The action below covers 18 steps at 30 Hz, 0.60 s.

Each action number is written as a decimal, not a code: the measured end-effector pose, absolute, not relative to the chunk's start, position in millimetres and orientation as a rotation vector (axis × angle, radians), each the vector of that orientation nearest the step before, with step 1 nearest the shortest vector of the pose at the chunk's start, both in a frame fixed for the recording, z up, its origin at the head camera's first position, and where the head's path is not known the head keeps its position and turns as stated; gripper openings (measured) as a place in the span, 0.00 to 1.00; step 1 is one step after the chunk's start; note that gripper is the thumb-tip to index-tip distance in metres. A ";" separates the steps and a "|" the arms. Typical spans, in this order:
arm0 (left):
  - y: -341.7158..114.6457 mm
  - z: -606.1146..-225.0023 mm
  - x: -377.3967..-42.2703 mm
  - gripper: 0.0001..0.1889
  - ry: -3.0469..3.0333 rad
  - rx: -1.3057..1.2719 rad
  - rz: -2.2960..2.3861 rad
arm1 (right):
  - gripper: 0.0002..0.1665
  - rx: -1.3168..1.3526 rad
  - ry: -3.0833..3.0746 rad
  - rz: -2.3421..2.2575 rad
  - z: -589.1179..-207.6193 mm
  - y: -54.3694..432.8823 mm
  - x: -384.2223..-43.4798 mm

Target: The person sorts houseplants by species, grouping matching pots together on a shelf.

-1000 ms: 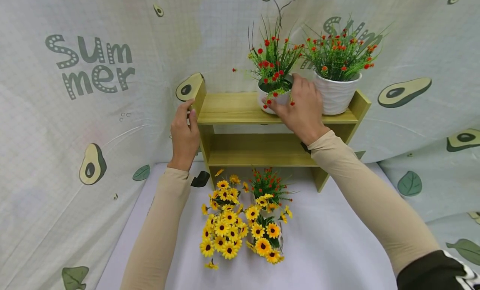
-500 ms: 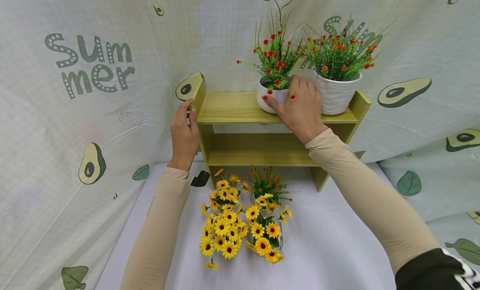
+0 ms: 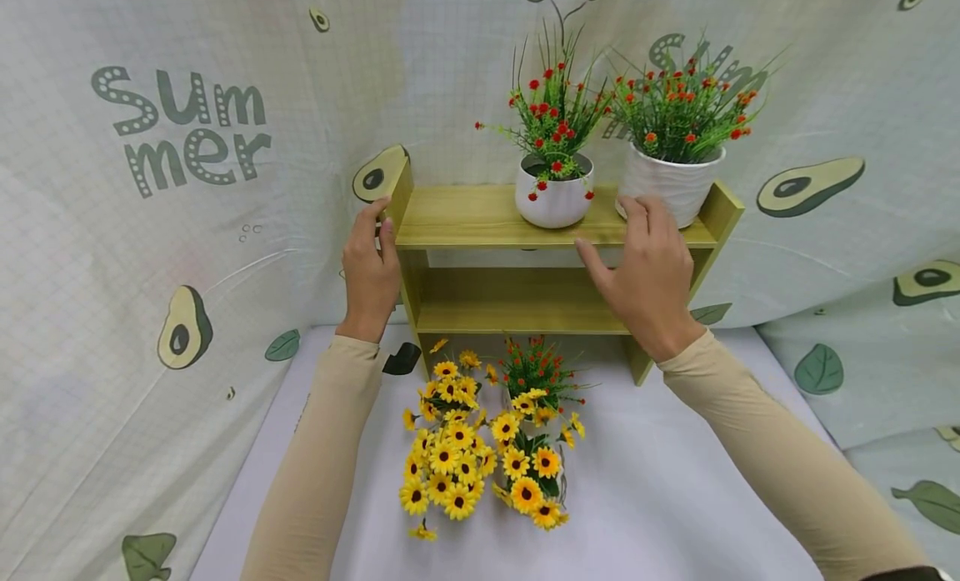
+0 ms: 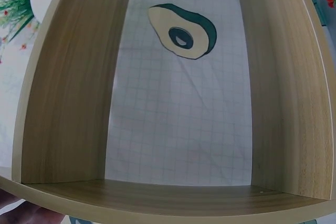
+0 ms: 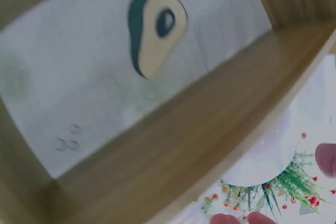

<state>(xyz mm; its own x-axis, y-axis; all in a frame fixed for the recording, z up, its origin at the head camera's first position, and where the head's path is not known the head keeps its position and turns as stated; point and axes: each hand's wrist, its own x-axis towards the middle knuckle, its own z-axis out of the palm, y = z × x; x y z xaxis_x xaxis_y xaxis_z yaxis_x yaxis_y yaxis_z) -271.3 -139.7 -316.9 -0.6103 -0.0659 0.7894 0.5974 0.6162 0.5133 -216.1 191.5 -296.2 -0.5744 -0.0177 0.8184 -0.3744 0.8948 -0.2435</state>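
Observation:
My right hand (image 3: 648,268) is in front of the shelf's top board, thumb and fingers spread, holding nothing. Behind its fingertips is the ribbed white pot (image 3: 675,189) of orange-red flowers. Left of it, the smooth white pot (image 3: 558,202) of red flowers (image 3: 555,122) stands upright on the top board. Fingertips (image 5: 325,158) of that hand show past the board's edge in the right wrist view. My left hand (image 3: 371,268) rests against the left side panel of the wooden shelf (image 3: 465,214), fingers loosely bent. In the left wrist view, its fingers (image 4: 31,216) are mostly hidden behind the panel.
On the white table (image 3: 660,464), yellow daisy-like flowers (image 3: 450,456) and more yellow blooms (image 3: 528,481) stand before the shelf. A red-flowered plant (image 3: 540,368) is behind them. An avocado-print sheet (image 3: 225,256) hangs around the shelf.
The red-flowered pot shifted slightly and became more upright. My right hand then let go of it and drew back down and right. My left hand stayed at the side panel.

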 end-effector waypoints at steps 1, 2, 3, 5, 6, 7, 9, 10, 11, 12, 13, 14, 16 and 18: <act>-139.8 -316.8 -271.5 0.20 -2.016 -0.419 -1.018 | 0.40 0.294 -2.127 0.502 -302.7 194.8 -211.5; -139.8 -316.7 -271.5 0.20 -2.015 -0.420 -1.017 | 0.38 0.308 -2.116 0.508 -309.1 197.9 -206.9; -139.9 -316.6 -271.7 0.20 -2.015 -0.421 -1.015 | 0.37 0.325 -2.109 0.511 -316.1 201.2 -202.3; -140.0 -316.4 -272.1 0.20 -2.013 -0.422 -1.013 | 0.35 0.347 -2.100 0.513 -330.6 206.6 -193.5; -140.0 -316.3 -272.1 0.19 -2.014 -0.422 -1.011 | 0.35 0.358 -2.103 0.509 -338.5 209.2 -189.3; -140.0 -316.2 -272.1 0.19 -2.014 -0.421 -1.010 | 0.35 0.371 -2.112 0.501 -346.6 211.9 -185.0; -139.6 -315.9 -272.0 0.19 -2.014 -0.419 -1.013 | 0.34 0.395 -2.135 0.490 -363.2 216.8 -176.7; -139.4 -315.7 -272.0 0.19 -2.015 -0.418 -1.014 | 0.34 0.402 -2.146 0.482 -371.8 219.1 -172.5; -139.1 -315.7 -272.0 0.19 -2.017 -0.416 -1.014 | 0.35 0.409 -2.160 0.482 -380.2 221.2 -168.0; -138.9 -315.6 -271.8 0.19 -2.018 -0.416 -1.015 | 0.35 0.416 -2.169 0.486 -388.6 223.3 -164.0; -138.5 -315.4 -271.8 0.19 -2.018 -0.414 -1.019 | 0.36 0.419 -2.180 0.483 -396.5 225.0 -159.6; -138.3 -315.4 -271.7 0.19 -2.018 -0.414 -1.022 | 0.36 0.419 -2.187 0.488 -404.0 226.5 -155.4; -138.1 -315.5 -271.3 0.19 -2.019 -0.411 -1.025 | 0.37 0.415 -2.206 0.491 -418.5 228.9 -147.0; -138.2 -315.6 -270.6 0.19 -2.018 -0.407 -1.032 | 0.36 0.414 -2.232 0.492 -432.1 230.6 -138.5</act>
